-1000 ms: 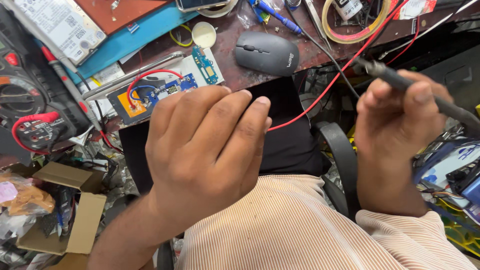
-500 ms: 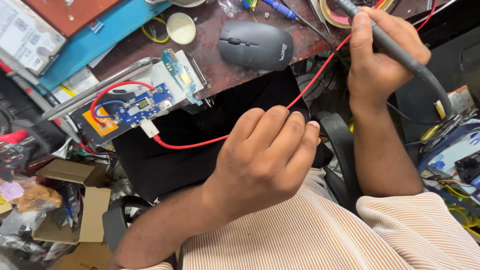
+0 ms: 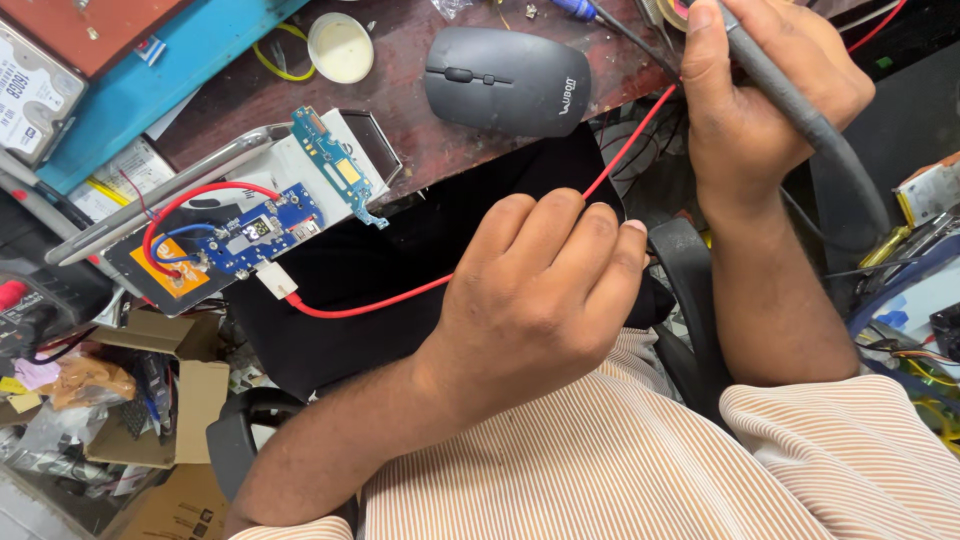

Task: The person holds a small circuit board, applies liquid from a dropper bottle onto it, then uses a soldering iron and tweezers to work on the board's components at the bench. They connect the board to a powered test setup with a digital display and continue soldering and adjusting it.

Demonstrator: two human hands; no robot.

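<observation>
Small lit display (image 3: 257,228) on blue board (image 3: 262,235)

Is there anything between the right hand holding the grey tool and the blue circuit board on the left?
Yes. The grey mouse lies on the desk between the right hand and the blue circuit board; the left hand hovers nearer, over the red cable.

Left hand (image 3: 540,300) dropped from in front of the lens, where it hid the board (image 3: 240,235) and mouse, to lap level over the black cloth (image 3: 400,270). Red cable (image 3: 370,300) now shows running from the board under its fingers. Right hand (image 3: 770,90) with the grey tool (image 3: 800,110) moved up to the bench edge beside the mouse (image 3: 505,80).
</observation>
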